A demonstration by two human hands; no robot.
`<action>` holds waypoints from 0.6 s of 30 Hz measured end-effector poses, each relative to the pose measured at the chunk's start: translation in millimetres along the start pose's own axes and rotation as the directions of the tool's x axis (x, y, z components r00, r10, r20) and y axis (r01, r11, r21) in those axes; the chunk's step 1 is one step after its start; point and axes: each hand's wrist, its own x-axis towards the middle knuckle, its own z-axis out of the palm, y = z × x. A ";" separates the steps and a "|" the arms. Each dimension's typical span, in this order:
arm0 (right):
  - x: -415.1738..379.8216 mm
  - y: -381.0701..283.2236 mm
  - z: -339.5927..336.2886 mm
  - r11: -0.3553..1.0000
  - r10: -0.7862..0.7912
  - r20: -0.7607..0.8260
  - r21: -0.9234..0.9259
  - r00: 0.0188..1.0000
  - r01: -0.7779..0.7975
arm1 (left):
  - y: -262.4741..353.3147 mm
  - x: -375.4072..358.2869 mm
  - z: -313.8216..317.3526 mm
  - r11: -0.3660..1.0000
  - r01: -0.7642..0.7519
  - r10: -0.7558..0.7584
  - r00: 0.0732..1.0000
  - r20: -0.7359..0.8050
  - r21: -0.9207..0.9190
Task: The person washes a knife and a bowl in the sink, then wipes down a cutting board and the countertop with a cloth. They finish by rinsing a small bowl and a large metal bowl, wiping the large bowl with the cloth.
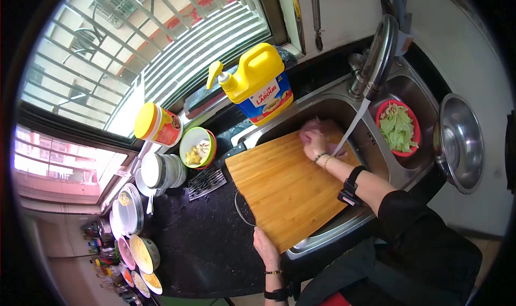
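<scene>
1. Unfortunately, blur softens the right hand (pixel 314 146) and the pinkish, limp thing (pixel 312 127) beneath it, right of centre; I cannot tell how its fingers close.
2. At lower centre, I see the left hand (pixel 266 248) gripping a corner of the rectangular wooden board (pixel 287 185), over the steel double sink (pixel 399 171).
3. Speckled black countertop (pixel 191 252) fills lower left, barred window (pixel 150 50) upper left.
4. Countertop stretches between the board's left edge and stacked plates (pixel 127 214).

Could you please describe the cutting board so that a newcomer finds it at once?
Look to the steel double sink. The wooden cutting board extends partly over it, with the left hand at its lower corner. Unlike the yellow pump bottle nearby, it is flat, broad and light brown.
</scene>
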 end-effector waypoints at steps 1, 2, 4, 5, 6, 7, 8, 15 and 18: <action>1.5 -21.1 -3.2 0.996 0.012 0.192 0.087 0.981 -0.029 | 0.9 -0.8 -0.2 1.000 0.001 -0.001 1.000 0.002 0.006; -5.2 -32.2 7.8 0.977 -0.070 0.165 0.212 0.984 0.034 | 1.7 -1.3 -0.3 1.000 0.010 -0.010 1.000 0.002 -0.008; -15.5 -60.6 17.9 0.940 -0.210 0.139 0.303 0.968 0.160 | 2.6 -1.6 0.3 1.000 0.013 -0.013 1.000 0.000 -0.023; -19.0 -77.9 16.3 0.899 -0.271 0.153 0.392 0.950 0.193 | 2.7 -1.5 1.3 0.999 0.021 -0.021 1.000 -0.008 -0.043; -22.4 -87.7 21.2 0.854 -0.321 0.148 0.471 0.936 0.219 | 2.5 -1.3 1.8 0.998 0.029 -0.030 0.999 -0.016 -0.063; -27.4 -96.7 25.0 0.863 -0.304 0.166 0.464 0.938 0.197 | 1.7 -0.9 1.5 0.998 0.026 -0.027 0.999 -0.019 -0.062; -30.9 -106.5 26.5 0.872 -0.286 0.185 0.456 0.940 0.176 | 0.0 -0.3 1.1 0.999 0.028 -0.029 0.999 -0.020 -0.047; -48.8 -141.3 4.7 0.831 -0.387 0.346 0.533 0.855 0.160 | -3.4 0.6 -0.3 0.998 0.061 -0.062 0.998 -0.015 -0.031; -76.6 -138.4 -25.5 0.791 -0.590 0.464 0.497 0.661 0.357 | -5.2 2.0 -2.1 0.988 0.111 -0.108 0.994 0.027 -0.108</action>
